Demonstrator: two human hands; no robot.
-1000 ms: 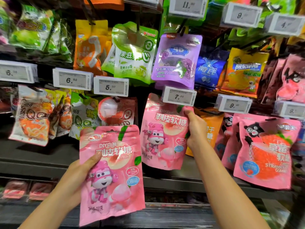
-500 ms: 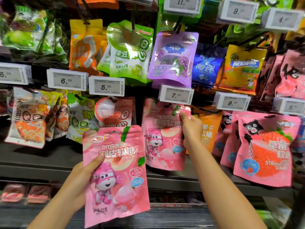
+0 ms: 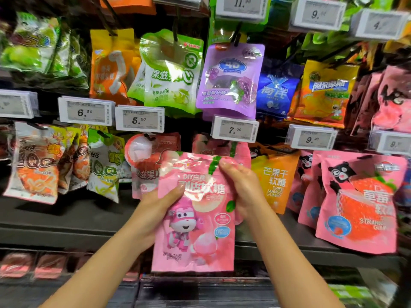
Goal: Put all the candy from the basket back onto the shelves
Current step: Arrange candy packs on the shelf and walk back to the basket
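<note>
Both hands are up in front of the candy rack, in the middle of the frame, and between them is a pink candy pouch [image 3: 195, 218] with a pink cartoon robot on its front. The left hand [image 3: 155, 210] grips the pouch along its left edge, thumb across the front and the other fingers hidden behind it. The right hand [image 3: 242, 187] pinches the upper right corner, fingers curled over the top edge. The pouch is upright, facing outward, just below the price tag marked 7.00 [image 3: 235, 130] and in front of more pink pouches [image 3: 241, 150] of the same kind hanging behind it; whether it touches them I cannot tell. To the right hangs an orange mango gummy bag [image 3: 275, 181], and further right a pink strawberry gummy bag [image 3: 360, 203]. To the left, near the left thumb, hangs a lychee-printed bag [image 3: 146, 161]. Above, in the upper middle, a purple grape gummy bag [image 3: 230, 78] hangs beside a green one [image 3: 172, 72].
</note>
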